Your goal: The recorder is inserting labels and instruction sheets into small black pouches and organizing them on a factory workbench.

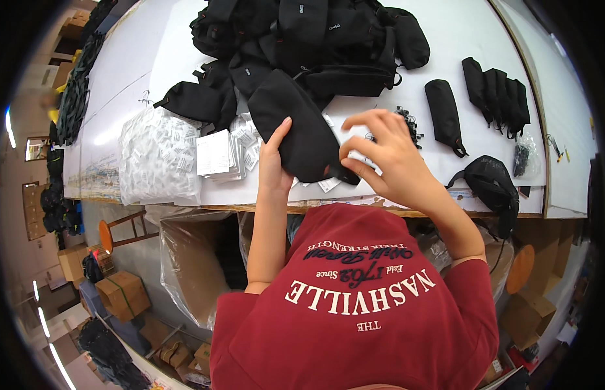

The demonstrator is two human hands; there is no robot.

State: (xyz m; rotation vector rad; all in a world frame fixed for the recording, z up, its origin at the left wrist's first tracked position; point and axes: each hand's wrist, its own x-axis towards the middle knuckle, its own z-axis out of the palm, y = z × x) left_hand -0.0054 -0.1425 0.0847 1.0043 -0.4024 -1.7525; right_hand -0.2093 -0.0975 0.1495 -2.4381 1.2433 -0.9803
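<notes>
Black fabric is being gripped by the left hand (274,159), thumb on top: a smooth, rounded pouch (296,130) is being held over the white tabletop (478,140), near its front edge. Beside the pouch's lower end the right hand (393,159) is being held half-curled; whether anything is being pinched cannot be told. Rightward, room is being left before a slim tube-like case (442,114). Leftward, space is being narrowed by a crinkled clear bag (159,159) and stacked cards (215,155).

A wooden stool (105,236) stands on grey floor (140,261) near cardboard boxes (114,298), with strip lights (44,323) glowing at left.
</notes>
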